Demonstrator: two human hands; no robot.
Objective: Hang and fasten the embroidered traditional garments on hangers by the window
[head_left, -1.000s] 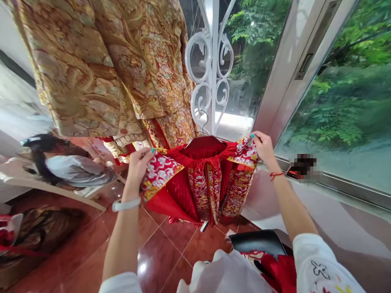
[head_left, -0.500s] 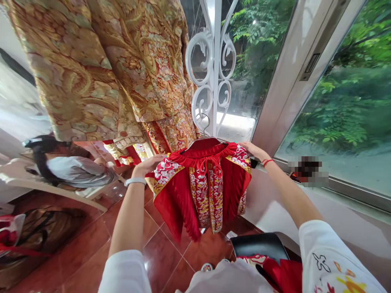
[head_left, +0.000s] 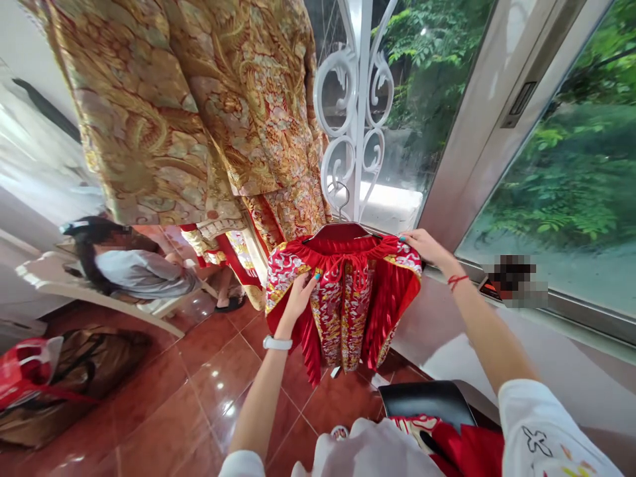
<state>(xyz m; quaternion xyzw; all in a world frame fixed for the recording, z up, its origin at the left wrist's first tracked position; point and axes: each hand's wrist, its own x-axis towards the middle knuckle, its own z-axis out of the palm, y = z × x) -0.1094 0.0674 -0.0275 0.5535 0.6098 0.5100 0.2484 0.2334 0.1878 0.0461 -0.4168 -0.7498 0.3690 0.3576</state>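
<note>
A red pleated skirt (head_left: 342,311) with gold and silver embroidered panels hangs in front of me on a hanger (head_left: 340,228). Its red drawstring is tied at the front of the waist. My left hand (head_left: 299,297) is closed on the skirt's front, just below the gathered waistband on the left side; part of its fingers blends into the cloth. At the upper right corner of the skirt, my right hand (head_left: 428,246) pinches the embroidered edge beside the end of the hanger.
Gold embroidered garments (head_left: 199,119) hang at the upper left. A white scrollwork stand (head_left: 358,112) is before the window (head_left: 551,172). Below right is a black chair (head_left: 427,401) with red cloth (head_left: 472,444). A seated person (head_left: 144,271) and a brown bag (head_left: 99,364) are at left.
My left hand has moved from the skirt's left waist edge inward and down onto its front. The right hand remains at the right corner. The view has shifted slightly left.
</note>
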